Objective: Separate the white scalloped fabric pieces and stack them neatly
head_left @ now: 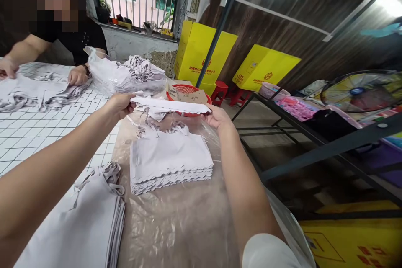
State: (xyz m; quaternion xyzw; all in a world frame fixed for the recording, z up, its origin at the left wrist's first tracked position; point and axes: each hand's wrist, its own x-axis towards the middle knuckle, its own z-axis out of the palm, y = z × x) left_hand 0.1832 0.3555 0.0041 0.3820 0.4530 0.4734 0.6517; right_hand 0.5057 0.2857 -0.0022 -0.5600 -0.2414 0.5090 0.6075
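A white fabric piece with a scalloped edge and thin straps (pixel 171 105) is stretched between my two hands, raised over the table. My left hand (pixel 121 104) pinches its left end, while my right hand (pixel 216 116) grips the right end. Just below lies a neat stack of the same white pieces (pixel 171 155), scalloped edges toward me and straps bunched at the far side. Nearer on the left is another pile of white fabric pieces (pixel 81 222) with tangled straps on top. Behind the held piece sits a red plastic basket (pixel 188 88) with cardboard in it, partly hidden.
Across the table a co-worker's hands (pixel 77 76) rest on more white pieces (pixel 40 90). A clear plastic bag of white pieces (pixel 125 73) lies at the back. Yellow cartons (pixel 204 50) and red stools (pixel 220 92) stand beyond; a metal-framed rack (pixel 301 130) runs along the right.
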